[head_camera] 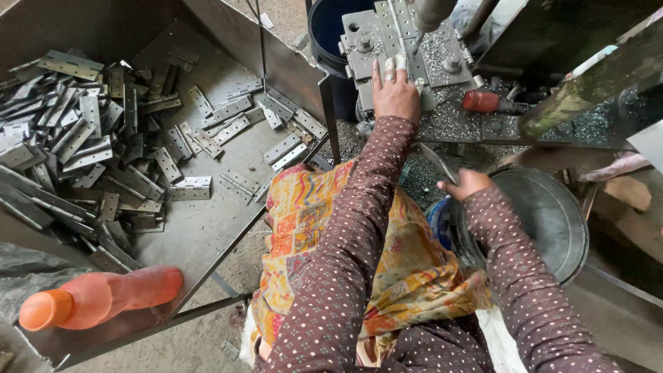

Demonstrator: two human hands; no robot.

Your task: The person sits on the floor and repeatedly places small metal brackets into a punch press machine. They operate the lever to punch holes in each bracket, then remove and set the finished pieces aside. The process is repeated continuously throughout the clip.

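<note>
Across the left half of the view, largest thing first:

- Sheet-metal tray (207, 235), wide and sloped, walls raised at the back; bare grey floor showing toward its near corner.
- Pile of flat hinges (76, 152) heaped against the tray's left side, thinning to scattered single pieces toward the right edge. All grey metal, most lying flat, some overlapping.
- Round metal pan (545, 221), dull grey, low at the right, just beside the person's right wrist.
- Dark blue barrel (331, 34) at top centre, behind the tray's right wall, partly hidden by the machine.
- Press bed (442, 59), a bolted metal plate at top centre, littered with bright metal chips; a round ram hangs above it.
- Orange plastic bottle (97, 298) lying on its side at the tray's near left corner, cap pointing left.
- Left hand (395, 93) reaches forward, palm down, fingers straight and together, pressing flat on a hinge strip (397, 27) that lies on the press bed under the ram. Grip not curled round anything.
- Right hand (468, 184) held lower, over the pan's rim, fingers pinched together on a thin metal piece (436, 162) that angles up and left.
- Red-tipped handle (481, 101) lies right of the left hand on the chip-covered ledge.
</note>
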